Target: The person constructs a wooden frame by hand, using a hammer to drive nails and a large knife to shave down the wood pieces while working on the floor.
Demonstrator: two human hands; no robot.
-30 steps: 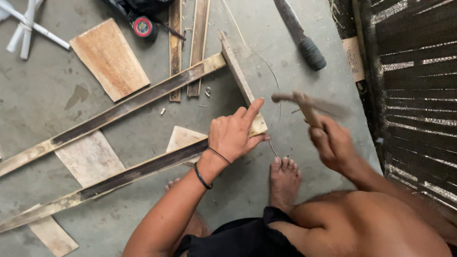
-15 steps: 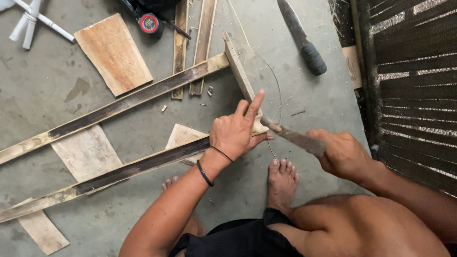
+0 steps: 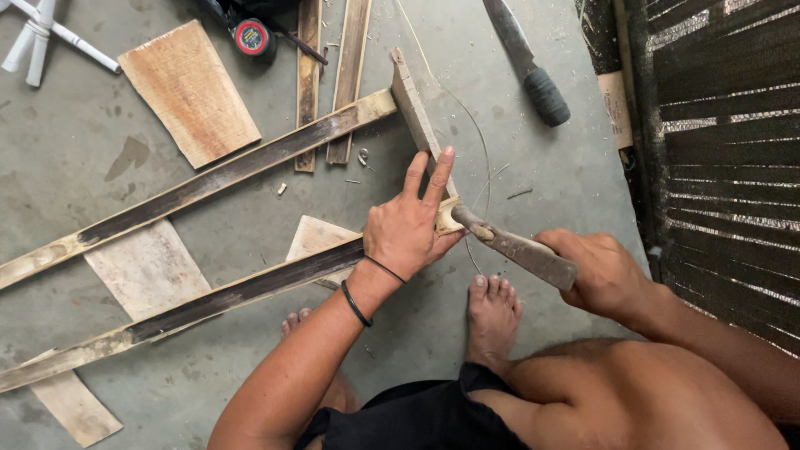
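My left hand (image 3: pixel 410 225) presses down on the joint where a short cross slat (image 3: pixel 414 110) meets the near long wooden rail (image 3: pixel 208 304); two fingers lie stretched along the slat. My right hand (image 3: pixel 602 271) grips the wooden handle of a hammer (image 3: pixel 521 248), whose head rests on the slat end right beside my left fingers. A second long rail (image 3: pixel 208 179) runs parallel farther away, joined to the slat's far end. My bare foot (image 3: pixel 492 317) is planted just below the joint.
Flat wooden boards (image 3: pixel 187 92) (image 3: pixel 146 267) lie under and beside the rails. A red tape measure (image 3: pixel 252 37), two upright slats (image 3: pixel 350 67), a big knife with a dark handle (image 3: pixel 529 62), white pipes (image 3: pixel 42 33) and a dark woven panel (image 3: pixel 725 150) at right surround me.
The hammer, raised high a second ago, has swung down and now sits on the slat end. My left hand stayed on the joint, its fingers now straighter.
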